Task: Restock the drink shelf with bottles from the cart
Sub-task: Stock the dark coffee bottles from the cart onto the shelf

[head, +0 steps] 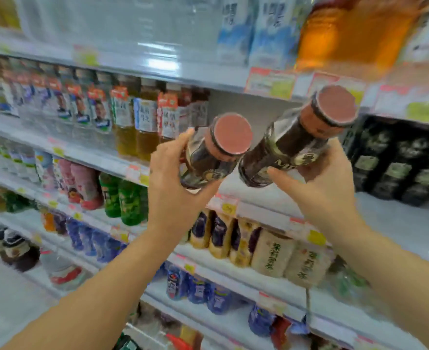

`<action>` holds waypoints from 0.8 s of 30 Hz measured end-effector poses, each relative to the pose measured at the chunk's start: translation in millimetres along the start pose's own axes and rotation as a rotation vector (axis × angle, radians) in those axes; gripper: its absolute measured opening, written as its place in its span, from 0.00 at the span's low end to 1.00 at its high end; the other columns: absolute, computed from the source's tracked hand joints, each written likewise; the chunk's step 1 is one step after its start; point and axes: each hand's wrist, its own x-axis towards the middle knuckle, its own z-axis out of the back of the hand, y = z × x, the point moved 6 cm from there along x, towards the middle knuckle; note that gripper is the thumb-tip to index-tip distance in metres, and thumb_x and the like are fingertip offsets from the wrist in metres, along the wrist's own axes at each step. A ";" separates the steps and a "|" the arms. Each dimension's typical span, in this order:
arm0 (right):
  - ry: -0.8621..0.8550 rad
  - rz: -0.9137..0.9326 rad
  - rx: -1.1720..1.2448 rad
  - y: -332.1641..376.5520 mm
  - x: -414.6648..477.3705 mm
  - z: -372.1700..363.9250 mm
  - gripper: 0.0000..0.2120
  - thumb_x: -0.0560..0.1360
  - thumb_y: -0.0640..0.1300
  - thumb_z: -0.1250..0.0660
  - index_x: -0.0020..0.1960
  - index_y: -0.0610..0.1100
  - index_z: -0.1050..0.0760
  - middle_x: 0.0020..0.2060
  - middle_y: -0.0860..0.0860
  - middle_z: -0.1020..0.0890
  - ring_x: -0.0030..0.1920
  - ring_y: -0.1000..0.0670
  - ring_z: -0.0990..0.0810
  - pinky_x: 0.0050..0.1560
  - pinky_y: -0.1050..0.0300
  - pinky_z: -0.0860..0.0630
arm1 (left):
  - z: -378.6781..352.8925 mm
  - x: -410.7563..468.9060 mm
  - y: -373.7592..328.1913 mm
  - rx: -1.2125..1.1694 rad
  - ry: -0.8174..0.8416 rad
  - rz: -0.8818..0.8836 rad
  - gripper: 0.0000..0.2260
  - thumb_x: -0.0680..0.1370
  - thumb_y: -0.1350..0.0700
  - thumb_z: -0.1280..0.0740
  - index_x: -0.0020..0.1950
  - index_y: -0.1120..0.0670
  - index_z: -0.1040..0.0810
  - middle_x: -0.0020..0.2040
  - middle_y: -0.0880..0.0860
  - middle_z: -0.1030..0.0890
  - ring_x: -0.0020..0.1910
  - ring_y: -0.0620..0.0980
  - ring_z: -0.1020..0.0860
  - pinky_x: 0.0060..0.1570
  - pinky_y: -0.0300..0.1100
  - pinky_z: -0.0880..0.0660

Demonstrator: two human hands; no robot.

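While both hands hold dark bottles up at the shelf gap, each bottle wants seating upright.
The left hand (173, 188) has its fingers wrapped round one brown-capped bottle (208, 157) and the right hand (327, 188) grasps another (291, 147). Both bottles tilt, caps toward the camera, close side by side before the bare shelf (385, 218) between the amber tea bottles (145, 122) and the black bottles (397, 160). Best to stand them one at a time, bases flat, back from the front edge.

Bare left hand (173, 184) and bare right hand (330, 189) on long bare forearms (112, 286).
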 end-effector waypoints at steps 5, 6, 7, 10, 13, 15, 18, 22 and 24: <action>-0.068 0.005 -0.167 -23.3 -16.2 79.4 0.27 0.67 0.38 0.25 0.62 0.48 0.32 0.56 0.51 0.23 0.57 0.59 0.24 0.56 0.68 0.28 | -73.9 -4.9 -37.4 -0.040 0.165 -0.136 0.30 0.70 0.52 0.28 0.68 0.50 0.37 0.58 0.51 0.30 0.58 0.51 0.31 0.57 0.26 0.37; -0.084 -0.005 -0.208 -31.1 -19.6 94.8 0.28 0.67 0.39 0.25 0.63 0.46 0.32 0.56 0.50 0.23 0.57 0.58 0.24 0.56 0.68 0.28 | -89.1 -7.9 -43.2 -0.045 0.205 -0.152 0.31 0.69 0.54 0.27 0.68 0.51 0.37 0.58 0.52 0.29 0.58 0.50 0.32 0.56 0.23 0.38; -0.103 -0.012 -0.253 -39.1 -22.5 109.8 0.28 0.66 0.39 0.24 0.62 0.46 0.32 0.55 0.50 0.23 0.56 0.58 0.24 0.55 0.68 0.28 | -104.1 -10.6 -48.5 -0.048 0.244 -0.163 0.32 0.68 0.56 0.26 0.68 0.51 0.36 0.58 0.52 0.29 0.58 0.50 0.32 0.56 0.22 0.39; -0.150 -0.046 -0.379 -62.0 -30.3 151.9 0.31 0.64 0.36 0.23 0.59 0.58 0.32 0.55 0.51 0.24 0.56 0.55 0.24 0.57 0.62 0.26 | -145.6 -16.3 -61.5 -0.051 0.352 -0.158 0.35 0.66 0.63 0.24 0.67 0.48 0.37 0.61 0.52 0.27 0.60 0.49 0.33 0.56 0.26 0.38; -0.199 -0.096 -0.465 -81.5 -34.8 186.9 0.31 0.64 0.36 0.24 0.60 0.57 0.31 0.55 0.50 0.24 0.56 0.51 0.24 0.59 0.57 0.27 | -182.3 -18.3 -72.9 -0.062 0.451 -0.160 0.37 0.66 0.64 0.24 0.67 0.44 0.38 0.62 0.53 0.27 0.62 0.48 0.33 0.53 0.38 0.33; -0.223 -0.147 -0.522 -96.2 -34.8 206.8 0.30 0.64 0.36 0.25 0.62 0.49 0.29 0.53 0.50 0.25 0.55 0.50 0.24 0.55 0.59 0.29 | -204.3 -18.3 -79.5 -0.070 0.512 -0.167 0.37 0.67 0.64 0.25 0.68 0.42 0.39 0.62 0.51 0.27 0.61 0.46 0.34 0.52 0.40 0.32; -0.214 -0.182 -0.607 -111.4 -26.8 226.8 0.30 0.63 0.40 0.24 0.64 0.44 0.29 0.50 0.51 0.26 0.52 0.51 0.24 0.50 0.63 0.32 | -233.9 -18.0 -89.7 -0.037 0.580 -0.247 0.35 0.68 0.62 0.26 0.68 0.42 0.39 0.61 0.50 0.25 0.58 0.45 0.33 0.50 0.41 0.30; -0.219 -0.203 -0.648 -126.0 -8.5 246.3 0.30 0.64 0.40 0.24 0.64 0.44 0.28 0.50 0.52 0.26 0.51 0.53 0.25 0.50 0.63 0.33 | -265.6 -16.3 -98.8 0.007 0.621 -0.272 0.32 0.70 0.57 0.26 0.70 0.45 0.36 0.61 0.50 0.24 0.58 0.49 0.30 0.46 0.45 0.26; -0.247 -0.228 -0.621 -135.6 -1.8 255.7 0.28 0.64 0.42 0.23 0.62 0.46 0.27 0.52 0.50 0.22 0.52 0.52 0.24 0.50 0.61 0.31 | -278.3 -14.3 -100.6 -0.049 0.638 -0.191 0.31 0.71 0.54 0.27 0.70 0.47 0.35 0.62 0.49 0.25 0.60 0.49 0.30 0.49 0.44 0.28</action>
